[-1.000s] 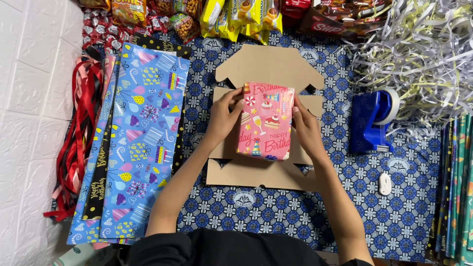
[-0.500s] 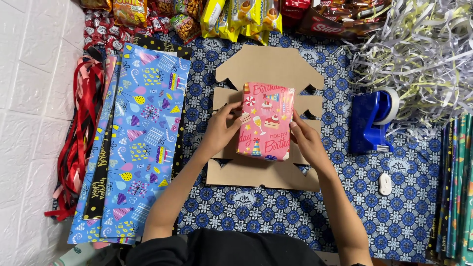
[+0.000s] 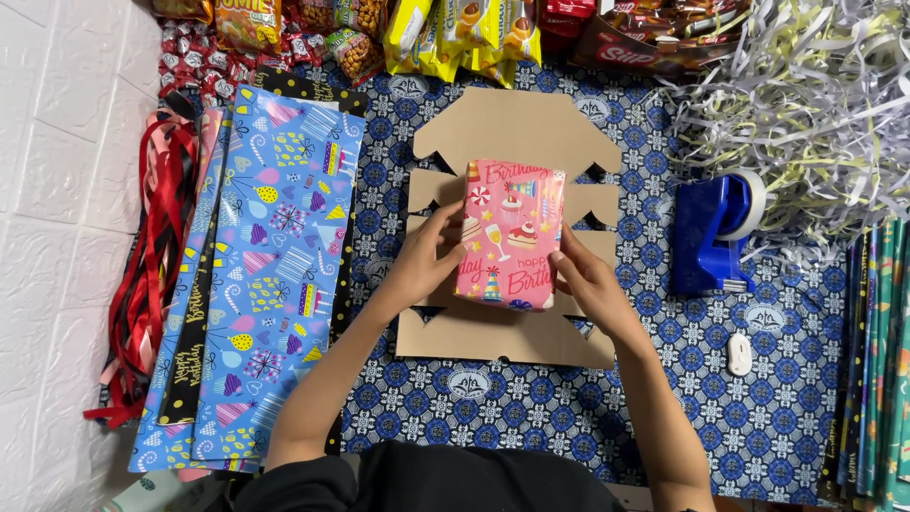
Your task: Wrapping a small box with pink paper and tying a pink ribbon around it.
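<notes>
A pink gift-wrapped box, fully covered in birthday-print paper with no bare side seen from above, is held on the middle of an unfolded die-cut cardboard blank lying flat on the blue patterned cloth. The left hand is pressed against the box's left edge, fingers curled onto it; the right hand is pressed against the lower right edge, so the box is clamped between both palms, not pinched. Wrapping is judged done; whether tape is on the seams cannot be told. The cardboard flaps are all flat, none folded up, so any boxing is judged not yet started. No ribbon is seen on the box. A blue tape dispenser stands untouched to the right, well apart from the hands. Blue party-print wrapping sheets and red ribbons lie to the left, shredded paper filler at upper right, snack packets along the top edge.
</notes>
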